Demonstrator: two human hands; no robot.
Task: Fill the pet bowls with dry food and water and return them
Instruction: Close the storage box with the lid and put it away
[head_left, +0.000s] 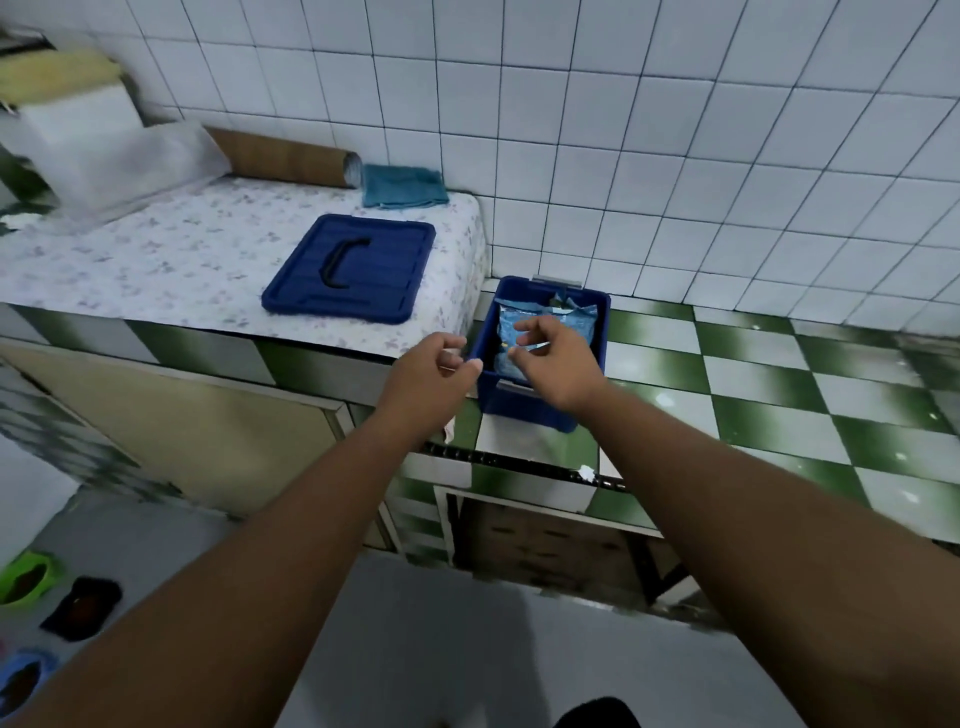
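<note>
Item: light-blue crinkled food bag (550, 322) in dark-blue plastic bin (524, 402). I held left hand (434, 371) and right hand (553, 358) over it, grips apparently empty; best pinched by its top edge.

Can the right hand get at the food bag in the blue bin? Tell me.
Probably yes. The right hand hovers over the open blue bin; its lid lies aside on the counter, leaving the food bag exposed.

Both hands, left (434, 366) and right (553, 358), loosely curled over open blue bin (524, 402) with food bag (540, 325).
</note>
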